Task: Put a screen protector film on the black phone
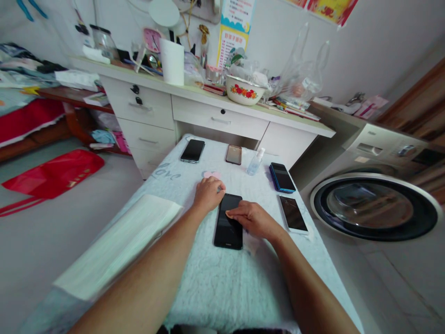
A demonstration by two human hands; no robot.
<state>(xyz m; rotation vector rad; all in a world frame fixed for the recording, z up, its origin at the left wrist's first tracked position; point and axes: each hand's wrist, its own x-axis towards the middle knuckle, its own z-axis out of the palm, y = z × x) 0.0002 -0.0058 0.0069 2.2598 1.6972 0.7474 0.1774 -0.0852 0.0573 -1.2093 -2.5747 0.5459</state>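
Observation:
A black smartphone point(226, 227) lies face up on the cloth-covered table, between my two hands. At its upper left corner is my left hand point(207, 194), fingers curled and thumb drawn in; whatever they may hold is hidden. My right hand point(253, 219) reaches over the dark screen from the right with its fingers pressed together. A small pale orange bit shows at those fingertips, too small to name. Pink heart-shaped pieces point(212, 175) lie just beyond my left hand. Something thin and see-through point(252, 243) lies beside the phone, under my right wrist.
Around the table point(208, 283) lie a dark phone point(193, 151), a phone case point(233, 155), a clear spray bottle point(255, 162), a blue-edged phone point(282, 177) and a white phone point(293, 214). A long pale sheet point(118, 248) lies left. A washing machine point(375, 204) stands right.

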